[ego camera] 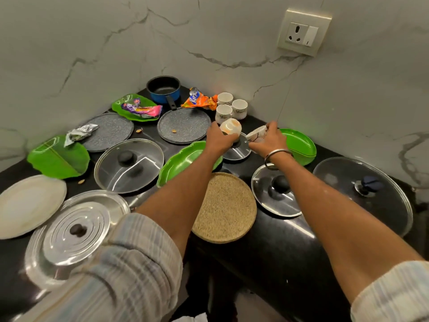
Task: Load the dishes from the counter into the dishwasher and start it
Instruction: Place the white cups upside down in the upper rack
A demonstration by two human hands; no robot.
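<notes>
Both hands lifting white cups above a black bench crowded with dishes.

The left hand (pixel 217 140) has its grip curled round a white cup (pixel 230 129) tipped on its side; the right hand (pixel 270 141) pinches a second white cup (pixel 257 134), also tilted, just beside the first. Both cups are held above a small glass lid (pixel 239 152), near the back corner of the bench (pixel 283 233). Three more white cups (pixel 232 106) stand upright together behind the hands, against the wall. Green plates (pixel 299 145) lie to either side of the hands, two grey speckled plates (pixel 184 125) farther back, and a blue saucepan (pixel 164 89) in the corner. Nearer the person lie a woven round mat (pixel 226 206), several glass lids (pixel 128 166), a steel lid (pixel 76 231) and a white plate (pixel 30 204).
</notes>
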